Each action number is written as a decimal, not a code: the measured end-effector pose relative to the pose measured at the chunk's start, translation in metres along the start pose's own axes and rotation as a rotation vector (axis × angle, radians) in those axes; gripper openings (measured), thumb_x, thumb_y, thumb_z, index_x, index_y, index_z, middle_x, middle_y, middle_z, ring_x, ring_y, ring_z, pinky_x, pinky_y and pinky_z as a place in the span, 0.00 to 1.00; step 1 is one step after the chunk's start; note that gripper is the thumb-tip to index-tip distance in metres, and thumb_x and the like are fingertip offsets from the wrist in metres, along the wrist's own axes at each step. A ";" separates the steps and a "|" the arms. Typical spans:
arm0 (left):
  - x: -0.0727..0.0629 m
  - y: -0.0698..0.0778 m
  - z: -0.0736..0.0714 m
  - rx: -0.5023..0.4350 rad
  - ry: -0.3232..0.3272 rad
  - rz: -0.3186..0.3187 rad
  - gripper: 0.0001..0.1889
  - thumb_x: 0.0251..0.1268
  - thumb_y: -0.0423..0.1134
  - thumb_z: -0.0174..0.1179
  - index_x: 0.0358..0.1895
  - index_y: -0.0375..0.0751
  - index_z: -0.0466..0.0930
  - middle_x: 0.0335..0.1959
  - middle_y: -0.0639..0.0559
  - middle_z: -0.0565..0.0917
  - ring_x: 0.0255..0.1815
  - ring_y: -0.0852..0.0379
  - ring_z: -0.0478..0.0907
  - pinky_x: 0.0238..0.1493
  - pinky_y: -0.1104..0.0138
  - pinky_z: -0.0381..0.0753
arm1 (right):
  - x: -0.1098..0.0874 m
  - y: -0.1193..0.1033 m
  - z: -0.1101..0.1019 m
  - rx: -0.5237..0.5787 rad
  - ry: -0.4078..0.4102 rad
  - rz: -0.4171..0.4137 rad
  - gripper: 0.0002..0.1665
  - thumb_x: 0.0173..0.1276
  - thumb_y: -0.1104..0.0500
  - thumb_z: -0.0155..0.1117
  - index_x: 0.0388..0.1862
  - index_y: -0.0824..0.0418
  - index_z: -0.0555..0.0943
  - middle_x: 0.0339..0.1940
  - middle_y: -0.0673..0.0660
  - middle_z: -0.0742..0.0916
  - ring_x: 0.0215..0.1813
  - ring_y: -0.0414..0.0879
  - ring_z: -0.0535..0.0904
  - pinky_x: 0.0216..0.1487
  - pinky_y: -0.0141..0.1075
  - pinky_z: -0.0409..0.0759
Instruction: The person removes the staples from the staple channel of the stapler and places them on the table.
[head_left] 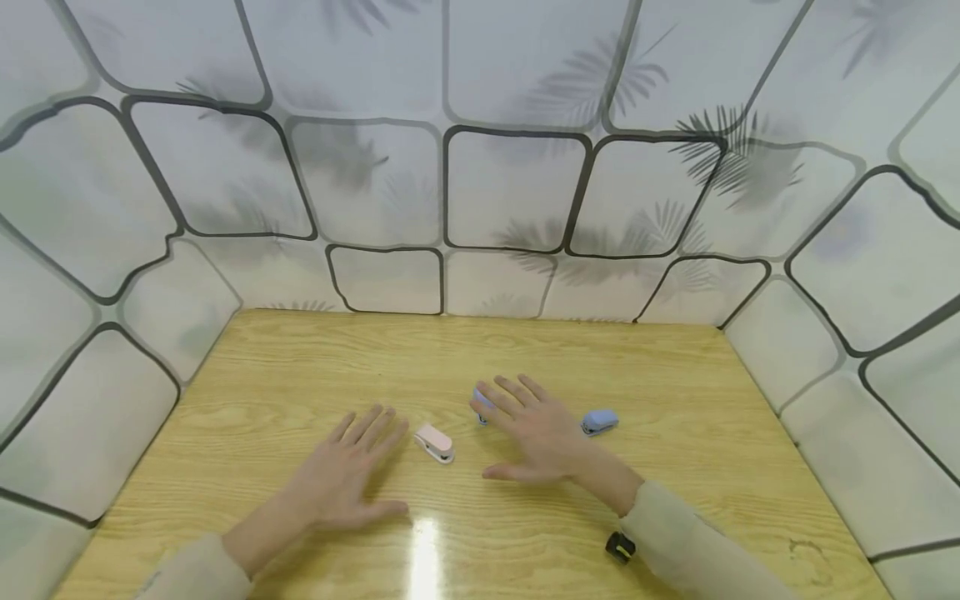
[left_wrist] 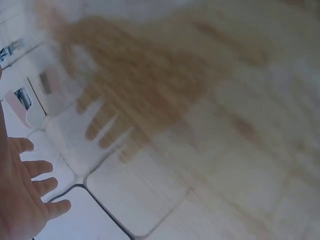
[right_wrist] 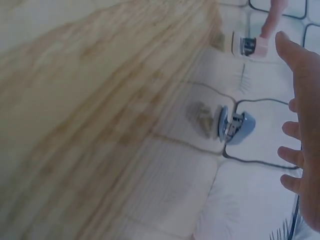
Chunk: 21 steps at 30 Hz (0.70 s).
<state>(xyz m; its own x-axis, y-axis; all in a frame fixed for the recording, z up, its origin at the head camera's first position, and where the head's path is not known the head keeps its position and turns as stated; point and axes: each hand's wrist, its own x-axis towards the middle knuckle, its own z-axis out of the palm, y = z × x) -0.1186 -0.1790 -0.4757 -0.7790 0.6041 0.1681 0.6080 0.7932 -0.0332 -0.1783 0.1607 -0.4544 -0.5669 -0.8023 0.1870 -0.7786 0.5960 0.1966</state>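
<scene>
Head view: a rounded pink plastic stapler (head_left: 435,441) is sitting between left hand (head_left: 337,477) and right hand (head_left: 543,437), both spread, maybe for reaching.

From the head, the table (head_left: 337,358) is viewed forward and down, with the left hand (head_left: 341,483) and right hand (head_left: 546,437) seen from above. From each wrist, the table is skimmed low and close, at a tilt; the pink mini stapler (head_left: 435,442) is shared by all three views.
</scene>
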 end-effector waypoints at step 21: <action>-0.004 0.011 0.007 -0.039 -0.082 0.012 0.55 0.62 0.82 0.51 0.81 0.43 0.63 0.80 0.36 0.70 0.81 0.35 0.67 0.78 0.40 0.70 | 0.043 -0.022 0.012 0.023 -0.136 -0.266 0.45 0.79 0.28 0.47 0.85 0.50 0.61 0.85 0.54 0.69 0.84 0.54 0.68 0.83 0.51 0.68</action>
<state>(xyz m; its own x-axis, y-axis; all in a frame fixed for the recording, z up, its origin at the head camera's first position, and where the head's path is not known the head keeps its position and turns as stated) -0.1095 -0.1718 -0.4834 -0.7804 0.6193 0.0865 0.6219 0.7831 0.0037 -0.1885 0.1123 -0.4621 -0.3720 -0.9282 0.0009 -0.9095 0.3647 0.1995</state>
